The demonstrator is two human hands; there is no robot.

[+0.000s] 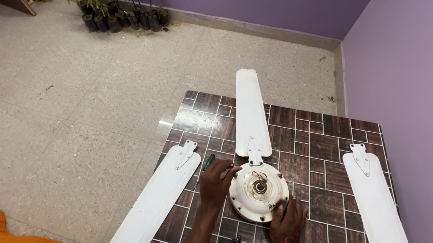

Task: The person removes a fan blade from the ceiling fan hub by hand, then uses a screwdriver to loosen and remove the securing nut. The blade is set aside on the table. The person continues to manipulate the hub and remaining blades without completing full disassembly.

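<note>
The left hand (216, 183) and right hand (287, 223) rest flat on the fan motor (259, 191) between them, gripping nothing. It looks heavy and hard; hold its round rim.

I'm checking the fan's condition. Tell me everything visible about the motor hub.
The motor hub is a round, cream-white disc, stained and worn, lying flat on the tiled table. Its centre shows a brown shaft and red wire. One blade is attached at its far edge. The left hand touches its left rim, the right hand its near right rim.
</note>
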